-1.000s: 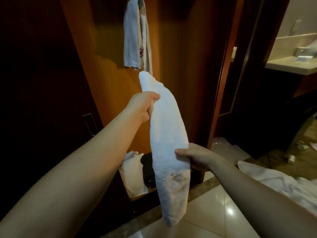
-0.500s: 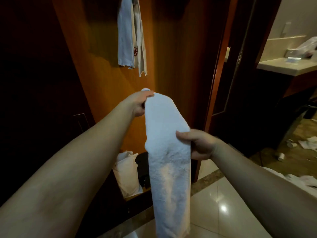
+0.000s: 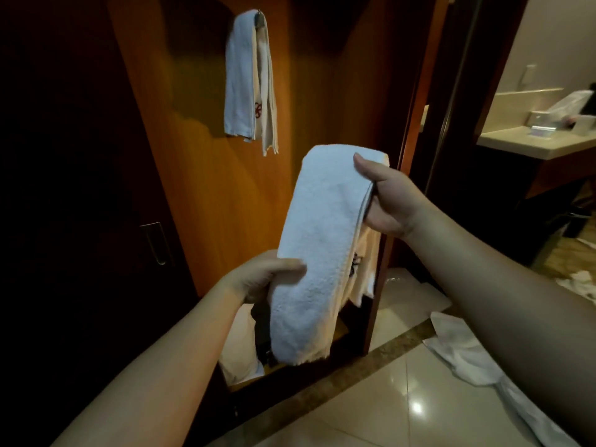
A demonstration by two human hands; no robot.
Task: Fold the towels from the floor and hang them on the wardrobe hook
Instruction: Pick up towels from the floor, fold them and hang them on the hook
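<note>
A white towel [image 3: 322, 240], folded into a long strip, hangs in front of the wardrobe. My right hand [image 3: 387, 201] pinches its upper fold, thumb on top and fingers behind. My left hand [image 3: 264, 275] grips the strip lower down at its left edge. High on the orange wardrobe panel a hook [image 3: 259, 19] carries another folded towel [image 3: 248, 82] with a red mark. More white towels [image 3: 464, 353] lie crumpled on the tiled floor at the right.
A dark wardrobe door with a metal handle [image 3: 154, 243] stands at the left. A white bag [image 3: 238, 346] sits on the wardrobe's bottom shelf. At the far right is a bathroom counter [image 3: 532, 143] with items on it. Litter dots the floor beyond.
The towel has been doubled over and is now shorter. My right hand rose to the top fold, while my left hand dropped from the top to the lower left edge.
</note>
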